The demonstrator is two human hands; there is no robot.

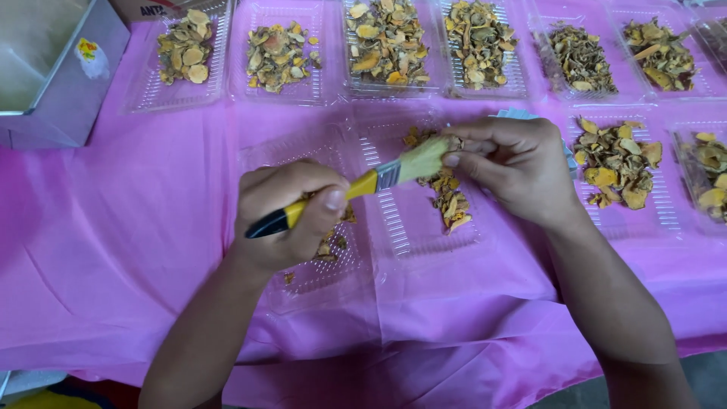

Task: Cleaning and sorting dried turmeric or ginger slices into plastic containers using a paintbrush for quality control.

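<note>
My left hand (291, 212) grips the yellow-and-black handle of a small paintbrush (371, 182). Its pale bristles point right and touch the fingertips of my right hand (515, 170). My right hand's fingers are pinched together at the bristles, seemingly on a small dried piece that I cannot make out. Both hands hover over an open clear plastic clamshell tray (394, 227) on the pink tablecloth (113, 250). Yellow-brown dried slices (450, 201) lie in the tray's right half, and a few bits sit under my left hand.
Several clear trays of dried yellow-brown slices line the back, such as tray (185, 57) and tray (390, 42). Two more filled trays (617, 163) sit at right. A grey box (60, 76) stands at the far left. The table's front edge runs below my forearms.
</note>
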